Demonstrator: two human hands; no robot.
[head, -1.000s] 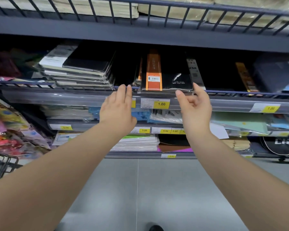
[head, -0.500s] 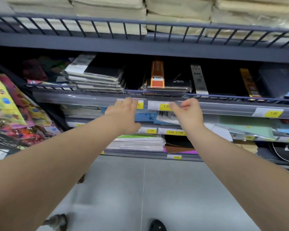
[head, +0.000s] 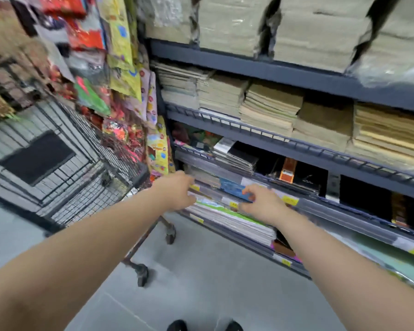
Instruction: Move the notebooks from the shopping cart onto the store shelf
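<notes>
Beside store shelf (head: 273, 70), wire shopping cart (head: 93, 189)

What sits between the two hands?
Head view: between left hand and right hand, a blue packet and yellow price tag on the shelf rail.

Both bare arms stretched far forward, well apart. The left hand (head: 177, 193) was too blurred to read. The right hand (head: 261, 206) seemed loosely curled, knuckles up, gripping nothing.
</notes>
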